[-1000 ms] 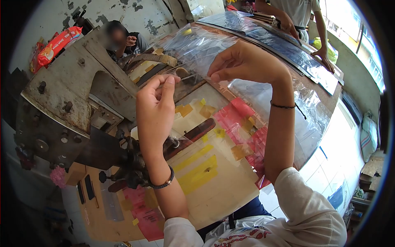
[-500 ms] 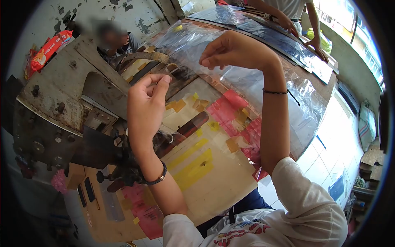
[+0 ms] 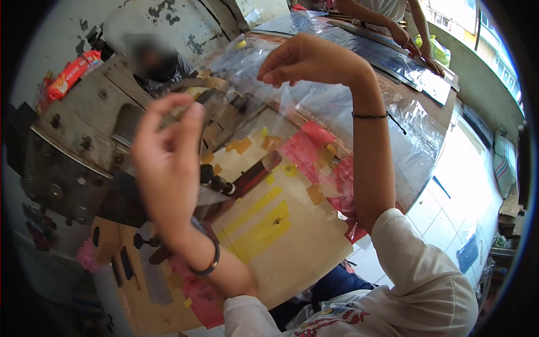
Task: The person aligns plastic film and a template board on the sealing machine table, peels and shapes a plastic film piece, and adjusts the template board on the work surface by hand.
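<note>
1. My left hand [image 3: 168,154] and right hand [image 3: 314,59] are raised, fingers bent; whether they grip anything, I can't tell.
2. Beyond the yellow-taped board [image 3: 306,238] spreads clear plastic sheeting [image 3: 323,100].
3. Left of the board, my left hand blocks part of a metal machine [image 3: 76,123].

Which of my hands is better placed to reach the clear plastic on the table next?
Probably your right hand: it appears over the clear plastic in this view. Your left hand instead appears in front of the metal machine.

Head-worn view, facing forward and down, work surface [image 3: 306,238] close below
</note>
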`<action>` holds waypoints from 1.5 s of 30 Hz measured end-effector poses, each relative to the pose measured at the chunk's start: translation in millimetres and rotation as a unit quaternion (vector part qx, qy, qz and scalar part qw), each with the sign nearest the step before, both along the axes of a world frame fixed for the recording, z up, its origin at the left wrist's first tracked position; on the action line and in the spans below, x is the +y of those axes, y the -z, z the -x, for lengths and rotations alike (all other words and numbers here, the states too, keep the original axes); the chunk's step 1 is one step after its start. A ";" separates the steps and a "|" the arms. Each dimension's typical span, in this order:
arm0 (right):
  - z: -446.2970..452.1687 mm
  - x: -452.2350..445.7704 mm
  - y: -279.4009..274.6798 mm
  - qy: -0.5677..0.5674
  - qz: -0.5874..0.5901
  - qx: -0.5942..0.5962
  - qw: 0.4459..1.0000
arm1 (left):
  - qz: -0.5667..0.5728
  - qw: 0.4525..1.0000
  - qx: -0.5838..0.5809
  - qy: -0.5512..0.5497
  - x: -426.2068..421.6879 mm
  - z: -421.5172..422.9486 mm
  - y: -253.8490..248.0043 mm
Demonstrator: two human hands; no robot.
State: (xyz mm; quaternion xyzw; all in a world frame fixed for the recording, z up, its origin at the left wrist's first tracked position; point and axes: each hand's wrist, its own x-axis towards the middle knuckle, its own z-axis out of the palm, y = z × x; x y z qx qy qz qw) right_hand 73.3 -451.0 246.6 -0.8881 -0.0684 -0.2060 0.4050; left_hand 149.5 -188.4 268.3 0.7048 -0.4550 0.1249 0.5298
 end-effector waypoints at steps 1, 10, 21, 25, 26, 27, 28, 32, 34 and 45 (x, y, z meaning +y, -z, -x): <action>-0.4 0.5 0.3 -0.002 0.006 -0.003 1.000 | 0.066 0.997 -0.029 0.025 9.0 5.6 -3.6; -2.6 2.6 -6.9 -0.012 0.030 0.025 0.999 | 0.306 0.905 -0.193 0.226 132.0 16.0 9.4; -3.2 8.6 -3.3 -0.010 0.065 0.012 0.998 | 0.400 0.888 -0.214 0.075 134.2 23.3 44.2; -3.1 6.3 -2.3 -0.001 0.050 0.016 0.999 | 0.410 0.882 -0.229 0.043 132.9 26.5 49.6; -2.4 7.4 -2.3 0.001 0.051 0.017 0.999 | 0.409 0.883 -0.227 0.037 131.1 26.2 51.2; -1.9 8.0 -3.3 0.004 0.052 0.018 0.998 | 0.410 0.882 -0.229 0.029 131.6 27.3 53.1; -1.7 8.7 -3.7 0.009 0.051 0.020 0.998 | 0.410 0.882 -0.230 0.024 132.3 28.5 54.8; -1.8 12.2 -5.2 0.000 0.043 0.029 0.999 | 0.407 0.884 -0.232 0.005 129.5 28.7 57.7; -5.1 9.8 -1.0 -0.002 0.040 0.018 0.999 | 0.407 0.882 -0.235 -0.008 129.2 31.8 60.3; -5.8 12.2 -4.0 -0.020 0.018 0.023 0.999 | 0.406 0.878 -0.250 -0.045 128.6 35.4 62.5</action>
